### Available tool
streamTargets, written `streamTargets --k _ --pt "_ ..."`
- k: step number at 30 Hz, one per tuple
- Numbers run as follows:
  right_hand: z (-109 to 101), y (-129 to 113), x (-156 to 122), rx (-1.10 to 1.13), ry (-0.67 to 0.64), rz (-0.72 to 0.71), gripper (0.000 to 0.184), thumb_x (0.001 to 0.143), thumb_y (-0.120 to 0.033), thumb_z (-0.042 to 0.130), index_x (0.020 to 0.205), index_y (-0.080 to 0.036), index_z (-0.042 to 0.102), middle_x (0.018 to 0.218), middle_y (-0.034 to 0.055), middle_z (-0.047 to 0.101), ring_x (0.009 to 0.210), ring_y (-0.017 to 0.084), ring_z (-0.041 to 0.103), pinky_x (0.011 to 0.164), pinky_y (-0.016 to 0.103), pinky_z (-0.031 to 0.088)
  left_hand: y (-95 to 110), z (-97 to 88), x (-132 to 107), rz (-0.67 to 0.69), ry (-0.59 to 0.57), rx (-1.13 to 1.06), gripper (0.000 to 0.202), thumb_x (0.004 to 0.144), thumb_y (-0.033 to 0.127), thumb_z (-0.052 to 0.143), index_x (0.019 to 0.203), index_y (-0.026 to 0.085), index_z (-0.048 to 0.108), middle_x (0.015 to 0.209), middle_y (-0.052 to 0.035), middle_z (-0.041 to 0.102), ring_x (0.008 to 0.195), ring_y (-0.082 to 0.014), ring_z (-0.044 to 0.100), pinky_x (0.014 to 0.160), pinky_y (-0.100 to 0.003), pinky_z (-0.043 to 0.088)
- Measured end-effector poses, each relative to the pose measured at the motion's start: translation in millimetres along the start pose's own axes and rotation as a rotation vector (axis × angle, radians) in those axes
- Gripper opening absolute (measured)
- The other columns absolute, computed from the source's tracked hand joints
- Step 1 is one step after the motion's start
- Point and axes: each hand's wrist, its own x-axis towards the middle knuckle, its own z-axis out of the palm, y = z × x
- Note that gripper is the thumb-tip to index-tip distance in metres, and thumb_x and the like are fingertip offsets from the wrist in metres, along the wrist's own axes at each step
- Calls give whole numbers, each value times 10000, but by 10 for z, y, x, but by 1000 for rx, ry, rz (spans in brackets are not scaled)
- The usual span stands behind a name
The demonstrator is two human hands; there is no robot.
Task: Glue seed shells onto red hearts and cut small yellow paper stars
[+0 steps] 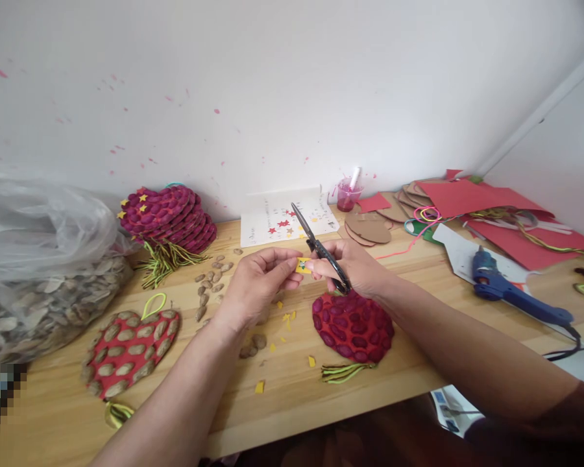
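Between the fingertips of my left hand [260, 282] is a small yellow paper piece [302, 265] with a dark star-like mark on it. My right hand [353, 266] is closed around black-handled scissors [316, 241], whose blades point up and away; its fingertips also touch the yellow piece. Below the right hand lies a round red piece covered in purple-red shells [354, 327], with a green and dark tassel [343, 371]. Yellow paper scraps [287, 318] are scattered on the wooden table [282, 415] under my hands.
A clear bag of shells [53, 298], a shell-covered red heart [131, 350] and a stack of purple pieces [175, 214] are at left. Behind stand a star-covered sheet [257, 220] and a cup of pink paint [346, 198]. Red sheets [511, 237] and a blue glue gun [516, 298] lie right.
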Motion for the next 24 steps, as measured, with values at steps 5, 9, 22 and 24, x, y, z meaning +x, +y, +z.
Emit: streamTargets --k 5,9,22,24 --pt "1 -7 -8 -11 -12 -8 149 656 -207 749 681 -159 610 576 -48 621 351 49 506 322 145 344 -18 -29 23 -13 1 -63 414 768 499 735 881 102 748 742 -86 720 607 -154 684 602 -263 553" --pt "-3 -15 -10 -10 -10 -4 153 647 -196 753 699 -161 613 577 -47 622 348 45 494 321 146 334 -23 -46 23 -13 -27 -93 395 776 445 745 950 91 744 745 -82 715 620 -151 686 619 -257 555" --pt "-41 21 9 -75 -28 17 114 672 -187 692 751 -164 614 571 -60 611 367 51 510 334 142 345 26 -16 19 -65 31 5 420 764 507 728 798 88 721 660 -90 709 578 -154 659 583 -257 529" --pt "-45 19 10 -90 -33 19 120 677 -188 692 767 -166 615 568 -64 598 368 52 510 331 141 341 27 -21 12 -70 18 -2 394 771 477 725 831 88 732 674 -89 714 585 -148 657 593 -255 530"
